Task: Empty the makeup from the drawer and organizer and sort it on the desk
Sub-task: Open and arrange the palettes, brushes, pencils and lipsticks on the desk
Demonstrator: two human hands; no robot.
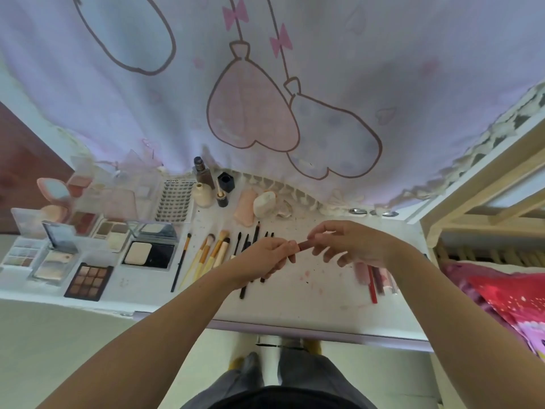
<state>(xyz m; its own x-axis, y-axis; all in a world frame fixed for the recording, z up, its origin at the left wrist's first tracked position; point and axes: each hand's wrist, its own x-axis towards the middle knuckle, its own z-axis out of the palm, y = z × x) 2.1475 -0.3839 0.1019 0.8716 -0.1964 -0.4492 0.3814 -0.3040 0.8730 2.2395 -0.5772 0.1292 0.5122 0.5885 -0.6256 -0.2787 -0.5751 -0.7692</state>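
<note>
Now | lash tray: "XOYO" | both hands pinch reddish stick

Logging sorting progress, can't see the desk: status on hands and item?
Left hand and right hand both pinch a small dark red stick above the desk. Brushes below, nothing blocking.

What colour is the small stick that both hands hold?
Dark reddish brown stick, seen in the head view, between the left hand and right hand.
</note>
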